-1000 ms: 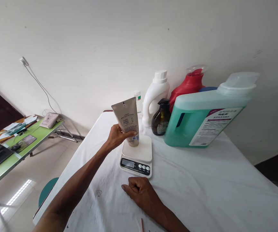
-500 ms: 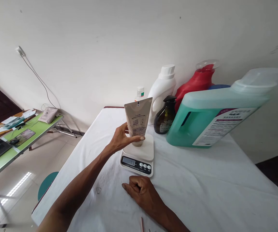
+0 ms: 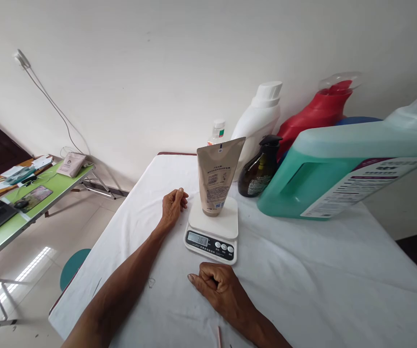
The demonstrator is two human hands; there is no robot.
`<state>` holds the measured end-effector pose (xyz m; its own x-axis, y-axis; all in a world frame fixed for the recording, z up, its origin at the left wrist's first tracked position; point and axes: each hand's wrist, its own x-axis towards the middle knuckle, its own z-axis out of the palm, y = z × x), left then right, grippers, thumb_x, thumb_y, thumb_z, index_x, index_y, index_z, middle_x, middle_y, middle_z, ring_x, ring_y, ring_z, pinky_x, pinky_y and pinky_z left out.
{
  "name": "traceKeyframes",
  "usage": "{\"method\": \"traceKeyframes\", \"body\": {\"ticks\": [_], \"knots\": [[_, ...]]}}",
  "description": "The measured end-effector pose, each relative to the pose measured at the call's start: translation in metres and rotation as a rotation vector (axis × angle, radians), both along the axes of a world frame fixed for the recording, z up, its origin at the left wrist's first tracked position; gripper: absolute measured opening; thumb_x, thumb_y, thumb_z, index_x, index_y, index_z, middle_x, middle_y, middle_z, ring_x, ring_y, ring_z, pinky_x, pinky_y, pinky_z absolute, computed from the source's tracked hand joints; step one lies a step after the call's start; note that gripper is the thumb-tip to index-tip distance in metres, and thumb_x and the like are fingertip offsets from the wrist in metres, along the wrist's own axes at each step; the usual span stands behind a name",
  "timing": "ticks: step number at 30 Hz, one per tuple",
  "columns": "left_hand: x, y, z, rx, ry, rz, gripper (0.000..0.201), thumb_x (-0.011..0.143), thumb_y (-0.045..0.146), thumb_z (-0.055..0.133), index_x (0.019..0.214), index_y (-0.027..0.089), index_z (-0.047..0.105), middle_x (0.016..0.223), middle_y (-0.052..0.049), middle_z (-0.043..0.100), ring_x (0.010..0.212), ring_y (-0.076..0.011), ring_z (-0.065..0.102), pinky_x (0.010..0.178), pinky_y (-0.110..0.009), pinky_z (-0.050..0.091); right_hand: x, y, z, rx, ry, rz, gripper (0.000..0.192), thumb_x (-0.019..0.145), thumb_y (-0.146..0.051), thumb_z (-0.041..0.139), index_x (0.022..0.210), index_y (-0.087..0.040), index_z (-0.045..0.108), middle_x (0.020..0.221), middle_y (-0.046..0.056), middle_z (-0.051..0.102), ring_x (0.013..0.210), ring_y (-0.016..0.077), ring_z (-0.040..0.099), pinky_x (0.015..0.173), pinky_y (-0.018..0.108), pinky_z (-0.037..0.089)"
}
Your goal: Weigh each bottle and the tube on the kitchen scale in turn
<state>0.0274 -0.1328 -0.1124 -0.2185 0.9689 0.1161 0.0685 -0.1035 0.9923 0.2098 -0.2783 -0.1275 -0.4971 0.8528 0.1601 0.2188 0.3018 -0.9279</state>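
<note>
1. On the white-covered desk (image 3: 302, 270), a tan squeeze tube (image 3: 217, 176) stands cap-down on the platform of a small white kitchen scale (image 3: 213, 231), its flat crimped end uppermost and leaning a little to the right.
2. Neither hand touches the tube. The left hand (image 3: 172, 205) rests on the cloth just beside the scale's left edge, fingers loosely curled and holding nothing.
3. Nearer the camera, the right hand (image 3: 217, 290) lies on the desk in front of the scale's display, curled into a loose fist and grasping nothing.
4. Behind the scale stand a dark brown pump bottle (image 3: 259, 169), a white detergent bottle (image 3: 257, 123), a red bottle (image 3: 315, 118) and a small clear bottle (image 3: 217, 131) by the wall; a large green detergent jug (image 3: 338, 176) fills the right side.
5. The tube is probably light, with soft walls that dent under pressure and a smooth, slightly slippery skin.
6. Balanced on its narrow cap, it looks easy to tip, so a sideways nudge could topple it off the platform.
7. The lower body just above the cap, where the tube is roundest and firmest, seems the best place to take hold; the thin crimped top would flex and give poor control.
</note>
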Motion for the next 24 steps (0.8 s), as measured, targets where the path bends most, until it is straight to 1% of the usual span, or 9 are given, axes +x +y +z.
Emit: {"method": "traceKeyframes", "body": {"ticks": [9, 17, 24], "knots": [[0.0008, 0.0009, 0.0010, -0.020, 0.066, -0.023, 0.054, 0.090, 0.068, 0.060, 0.076, 0.016, 0.067, 0.065, -0.002, 0.060, 0.055, -0.0112, 0.055, 0.051, -0.025, 0.040, -0.0005, -0.0009, -0.0001, -0.005, 0.020, 0.006, 0.050, 0.095, -0.032, 0.057, 0.065, -0.026, 0.018, 0.059, -0.007, 0.023, 0.054, 0.0113, 0.023, 0.050, 0.029, 0.022], [0.0000, 0.0011, 0.0005, -0.014, 0.080, -0.033, 0.048, 0.090, 0.061, 0.062, 0.077, 0.016, 0.068, 0.066, -0.002, 0.061, 0.055, -0.0113, 0.055, 0.052, -0.026, 0.040, -0.0003, -0.0012, -0.0001, -0.024, 0.016, 0.006, 0.052, 0.095, -0.037, 0.059, 0.064, -0.025, 0.019, 0.059, -0.007, 0.023, 0.054, 0.0111, 0.023, 0.050, 0.028, 0.022], [0.0004, 0.0000, 0.0005, -0.019, 0.094, -0.033, 0.046, 0.090, 0.060, 0.062, 0.076, 0.016, 0.067, 0.067, -0.002, 0.061, 0.055, -0.0116, 0.055, 0.053, -0.026, 0.041, -0.0002, -0.0010, 0.0020, -0.011, 0.018, 0.006, 0.050, 0.094, -0.034, 0.057, 0.064, -0.025, 0.019, 0.059, -0.007, 0.023, 0.054, 0.0110, 0.024, 0.051, 0.028, 0.023]]}}
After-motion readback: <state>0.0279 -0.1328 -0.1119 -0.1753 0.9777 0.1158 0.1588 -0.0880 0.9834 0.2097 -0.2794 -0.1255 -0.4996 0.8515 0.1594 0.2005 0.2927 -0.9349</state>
